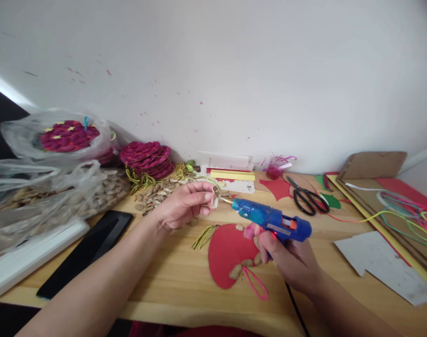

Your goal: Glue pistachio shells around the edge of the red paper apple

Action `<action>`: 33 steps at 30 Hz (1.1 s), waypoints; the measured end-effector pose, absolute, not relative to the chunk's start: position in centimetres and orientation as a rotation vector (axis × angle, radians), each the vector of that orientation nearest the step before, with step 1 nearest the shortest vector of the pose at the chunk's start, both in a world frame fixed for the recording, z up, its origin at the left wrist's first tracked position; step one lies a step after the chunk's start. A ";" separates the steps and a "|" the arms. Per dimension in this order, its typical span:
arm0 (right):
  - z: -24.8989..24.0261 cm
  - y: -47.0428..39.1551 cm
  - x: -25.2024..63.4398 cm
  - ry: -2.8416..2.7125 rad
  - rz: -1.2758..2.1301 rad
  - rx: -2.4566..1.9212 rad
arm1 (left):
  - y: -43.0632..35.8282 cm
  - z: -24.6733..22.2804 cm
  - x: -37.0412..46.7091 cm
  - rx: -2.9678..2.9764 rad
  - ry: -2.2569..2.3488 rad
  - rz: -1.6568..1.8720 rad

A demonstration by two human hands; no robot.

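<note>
Between the thumb and fingers of my left hand is a peanut shell, its hollow side facing the glue gun. My right hand grips the blue glue gun, whose metal nozzle touches or nearly touches the shell; which one I cannot tell. Below the gun lies a red paper disc with several peanut shells along its right and lower edge. A pink cord loop sticks out at the disc's lower edge, and yellow-green threads lie at its upper left. My right hand hides part of the disc.
Loose peanut shells lie behind my left hand, beside a stack of magenta discs. Plastic bags, a black phone-like slab and a white bar stand left. Scissors, a paint cup and cardboard are right.
</note>
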State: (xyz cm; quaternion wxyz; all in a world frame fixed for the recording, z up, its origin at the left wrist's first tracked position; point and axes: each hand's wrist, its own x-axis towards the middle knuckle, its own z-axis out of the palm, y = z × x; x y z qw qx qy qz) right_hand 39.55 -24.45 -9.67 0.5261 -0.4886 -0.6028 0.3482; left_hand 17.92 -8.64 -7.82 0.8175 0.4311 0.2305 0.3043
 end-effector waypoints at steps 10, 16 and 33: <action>-9.0 -24.7 39.2 -1.570 0.779 -1.216 | -8.7 -7.8 18.0 0.898 0.486 0.730; -9.0 -24.6 39.2 -1.589 0.745 -1.243 | -8.8 -7.7 18.1 0.916 0.489 0.734; -8.9 -24.5 39.1 -1.625 0.721 -1.242 | -8.9 -7.7 18.1 0.972 0.485 0.717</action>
